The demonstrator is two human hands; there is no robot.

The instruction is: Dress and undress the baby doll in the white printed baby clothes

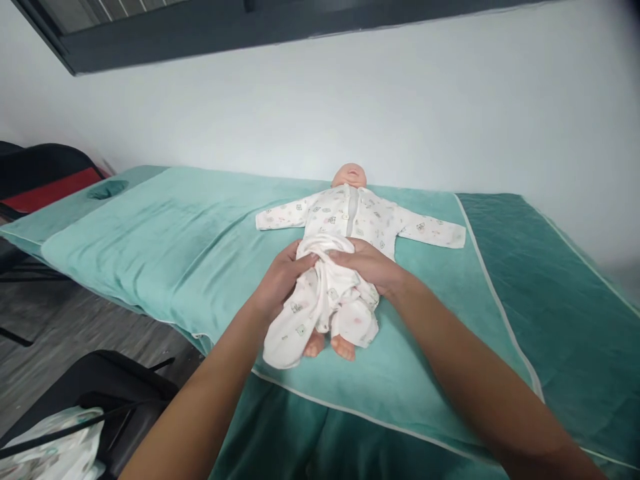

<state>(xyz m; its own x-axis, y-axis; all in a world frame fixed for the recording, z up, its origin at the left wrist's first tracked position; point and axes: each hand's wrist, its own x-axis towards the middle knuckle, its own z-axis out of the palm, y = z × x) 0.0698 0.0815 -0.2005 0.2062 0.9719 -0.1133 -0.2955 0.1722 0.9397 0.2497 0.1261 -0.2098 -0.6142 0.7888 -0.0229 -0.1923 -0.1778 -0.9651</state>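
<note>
A baby doll (350, 175) lies on its back, its head toward the wall. It wears a white printed baby top (373, 220) with the sleeves spread out to both sides. Above the doll's legs, white printed baby pants (327, 293) are bunched up at the waist. My left hand (281, 279) is closed on the left side of the gathered waist, thumb on top. On the other side, my right hand (370, 265) grips the cloth the same way. Two bare doll feet (343, 348) show below the pants; the doll's legs are hidden.
The doll rests on a teal sheet (175, 233) with pale piping, over a padded bed with a face hole (107, 189) at the left. A white wall (350, 100) runs behind. Black chairs (95, 380) stand left, one holding printed cloth (55, 443).
</note>
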